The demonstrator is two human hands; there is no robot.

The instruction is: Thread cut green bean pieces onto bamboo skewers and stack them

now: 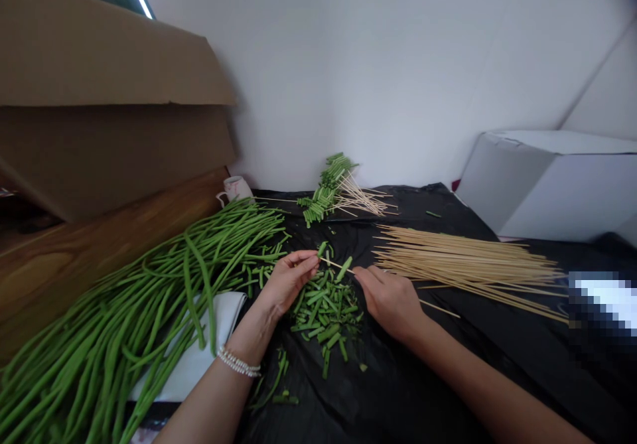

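Note:
My left hand [292, 277], with a beaded bracelet at the wrist, pinches a short piece of green bean [322, 249] at its fingertips. A thin wooden skewer [336, 265] runs from that piece into my right hand [391, 298], whose fingers are closed round it. Its rear end sticks out past the right hand. Whether the tip has pierced the bean is too small to tell. Below and between both hands lies a heap of cut bean pieces [326, 311]. Long whole beans [149, 291] spread out left of my left arm.
Bare skewers [462, 265] lie in a bundle at the right. Skewers threaded with bean pieces [323, 192] are piled by the wall. A mug [237, 188] stands behind the long beans. A cardboard box [114, 152] is at left, a white box [552, 185] at right. Black plastic sheeting [398, 377] covers the surface.

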